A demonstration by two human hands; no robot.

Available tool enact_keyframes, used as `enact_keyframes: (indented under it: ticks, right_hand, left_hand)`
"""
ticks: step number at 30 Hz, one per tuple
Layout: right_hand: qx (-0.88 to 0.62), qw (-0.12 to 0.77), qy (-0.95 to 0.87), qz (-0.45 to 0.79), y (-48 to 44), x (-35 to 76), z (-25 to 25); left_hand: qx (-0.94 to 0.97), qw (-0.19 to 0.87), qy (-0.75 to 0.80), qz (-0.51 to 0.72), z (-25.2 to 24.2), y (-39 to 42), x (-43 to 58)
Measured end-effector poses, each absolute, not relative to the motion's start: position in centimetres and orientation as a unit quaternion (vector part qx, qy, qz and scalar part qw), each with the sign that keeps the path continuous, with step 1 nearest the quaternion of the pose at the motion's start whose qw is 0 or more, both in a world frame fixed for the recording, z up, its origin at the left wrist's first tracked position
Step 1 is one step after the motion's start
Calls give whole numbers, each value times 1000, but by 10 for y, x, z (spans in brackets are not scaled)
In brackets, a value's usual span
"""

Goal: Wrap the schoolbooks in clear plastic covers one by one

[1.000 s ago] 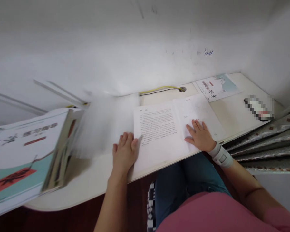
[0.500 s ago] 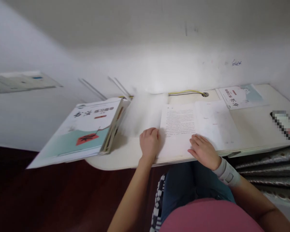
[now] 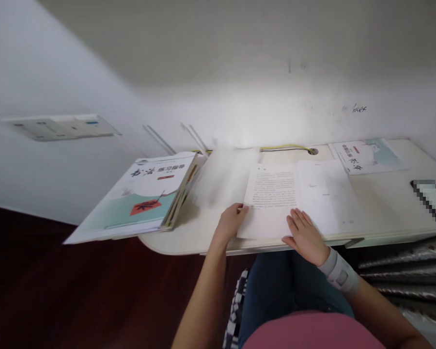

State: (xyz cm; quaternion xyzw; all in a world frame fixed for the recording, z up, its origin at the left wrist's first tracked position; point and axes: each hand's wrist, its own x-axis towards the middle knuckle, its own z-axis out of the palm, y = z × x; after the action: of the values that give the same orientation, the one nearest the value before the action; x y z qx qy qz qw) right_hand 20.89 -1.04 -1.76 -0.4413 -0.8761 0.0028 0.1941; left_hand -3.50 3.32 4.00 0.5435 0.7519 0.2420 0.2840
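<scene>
An open booklet (image 3: 272, 225) lies on the white desk, printed text on its left page and a mostly blank right page (image 3: 323, 194). At the booklet's left edge, my left hand (image 3: 229, 224) is closed, thumb and fingers pinched on the page edge. My right hand (image 3: 305, 235), a grey band on its wrist, rests flat with fingers outstretched on the lower part near the fold. Behind my left hand lie thin, whitish translucent sheets (image 3: 225, 177), blurred in outline.
A stack of calligraphy books (image 3: 148, 198) juts over the left end of the desk (image 3: 167, 242). Another such book (image 3: 370, 155) lies at the back right, near a phone (image 3: 430, 198). Yellow and black cables (image 3: 287, 147) run along the wall into a round hole.
The view has shifted slightly, so the desk sits a little lower and further right. My left hand's fingers have turned toward the booklet's left edge. My right hand stays flat on the booklet.
</scene>
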Motion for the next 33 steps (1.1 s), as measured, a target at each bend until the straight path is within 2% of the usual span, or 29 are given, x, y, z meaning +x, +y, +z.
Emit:
enact_keyframes:
  ticks: [2, 4, 7, 9, 12, 15, 20, 23, 27, 33]
  right_hand:
    - [-443, 209, -871, 48, -10, 209, -18]
    - [-439, 238, -856, 133, -6, 213, -14]
    - [-411, 324, -778, 348, 8, 227, -1]
    - [-384, 406, -659, 503, 23, 244, 14]
    - [-366, 495, -472, 631, 48, 280, 37]
    - [-398, 484, -462, 628, 62, 319, 48]
    - [-479, 459, -490, 566, 60, 365, 32]
    - [-497, 479, -464, 556, 57, 380, 22]
    - [-510, 462, -468, 555, 59, 389, 17]
    - [-571, 442, -504, 473, 64, 392, -1]
  left_hand:
    - [490, 413, 684, 349, 52, 38, -32]
    - [449, 486, 610, 436, 70, 43, -16]
    - [477, 490, 535, 496, 102, 52, 28]
    - [533, 472, 498, 495, 120, 58, 65]
    - [608, 477, 431, 467, 127, 63, 109]
    - [654, 456, 419, 435, 107, 63, 127]
    - [650, 290, 520, 472, 38, 56, 113]
    - [694, 248, 526, 424, 7, 49, 103]
    - [791, 180, 495, 311, -13, 40, 102]
    - [802, 69, 543, 240, -23, 35, 105]
